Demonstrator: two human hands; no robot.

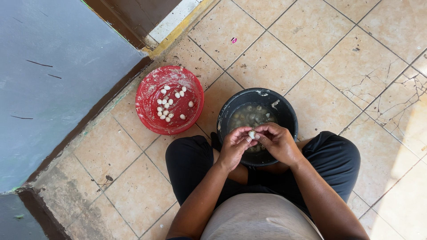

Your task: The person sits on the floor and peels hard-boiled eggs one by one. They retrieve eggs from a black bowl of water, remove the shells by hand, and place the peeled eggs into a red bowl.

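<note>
My left hand [234, 146] and my right hand [278, 141] meet over the near rim of a black bucket [288, 114], both pinching one small white egg-shaped piece [252, 134] between the fingertips. The bucket holds murky water with several pale pieces in it. To its left stands a red basin [153, 118] with several small white peeled pieces lying on its bottom. I sit on the tiled floor with my knees in black trousers on either side of the bucket.
A grey-blue wall [58, 84] with a dark brown base runs along the left. A doorway threshold with a yellow edge [178, 31] lies at the top. Beige floor tiles [356, 66], some cracked, spread to the right. A tiny pink scrap [233, 40] lies on a tile.
</note>
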